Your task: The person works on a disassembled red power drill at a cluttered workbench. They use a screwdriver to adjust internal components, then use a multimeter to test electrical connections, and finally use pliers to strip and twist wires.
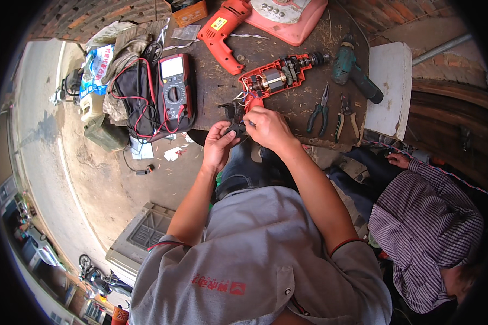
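My left hand (220, 143) is closed on a small black part (234, 129) at the near edge of the workbench. Beside it, my right hand (270, 128) is pinched, its fingertips close to that part; what lies in them is too small to make out. Just beyond both hands lies an opened drill (275, 79), its red housing half exposing the motor, gears and chuck. Thin wires (241, 95) run from its handle end toward the black part. Farther back rests a loose red housing half (222, 33).
Left of the drill lies a red multimeter (174, 91) with leads. To the right are long-nose pliers (319, 112), cutting pliers (346, 120) and a green cordless driver (350, 66). A pink scale (298, 24) stands behind. Another person (423, 216) sits at right.
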### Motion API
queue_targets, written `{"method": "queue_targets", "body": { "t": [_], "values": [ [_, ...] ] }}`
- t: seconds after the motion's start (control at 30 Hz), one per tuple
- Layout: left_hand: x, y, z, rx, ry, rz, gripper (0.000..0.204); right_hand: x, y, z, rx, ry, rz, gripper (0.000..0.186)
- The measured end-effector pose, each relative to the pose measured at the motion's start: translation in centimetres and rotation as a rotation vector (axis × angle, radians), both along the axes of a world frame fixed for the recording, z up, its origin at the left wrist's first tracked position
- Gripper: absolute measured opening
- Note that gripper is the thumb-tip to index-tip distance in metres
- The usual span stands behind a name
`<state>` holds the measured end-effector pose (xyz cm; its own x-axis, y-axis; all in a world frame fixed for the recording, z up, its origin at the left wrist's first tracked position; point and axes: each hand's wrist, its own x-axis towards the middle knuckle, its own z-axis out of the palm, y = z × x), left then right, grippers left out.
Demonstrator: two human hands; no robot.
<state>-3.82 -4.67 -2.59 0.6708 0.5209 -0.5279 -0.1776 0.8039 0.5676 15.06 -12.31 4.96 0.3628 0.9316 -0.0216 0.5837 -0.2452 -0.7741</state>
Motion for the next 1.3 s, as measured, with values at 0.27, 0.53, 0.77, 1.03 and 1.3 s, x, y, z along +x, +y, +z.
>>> {"method": "queue_targets", "body": {
  "t": [0.27, 0.53, 0.77, 1.03, 1.3],
  "values": [
    [0.2, 0.0, 0.6, 0.016, 0.007, -0.001, 0.027, -0.1, 0.1, 0.1, -0.030, -0.098, 0.057, 0.009],
    [0.4, 0.2, 1.3, 0.092, 0.044, -0.012, 0.028, -0.2, -0.2, 0.1, -0.052, -0.137, 0.119, 0.006],
    [0.7, 0.7, 1.5, 0.428, 0.209, -0.107, 0.032, 0.2, 0.1, 0.5, -0.067, -0.237, 0.205, 0.005],
    [1.5, 1.8, 4.1, 0.679, 0.228, -0.352, 0.041, 0.5, -0.3, 1.4, -0.090, -0.148, 0.047, 0.011],
    [2.0, 2.3, 5.6, 0.771, 0.290, -0.606, 0.044, 1.8, -5.0, 5.8, 0.135, 0.015, -0.234, 0.017]
  ]
}}
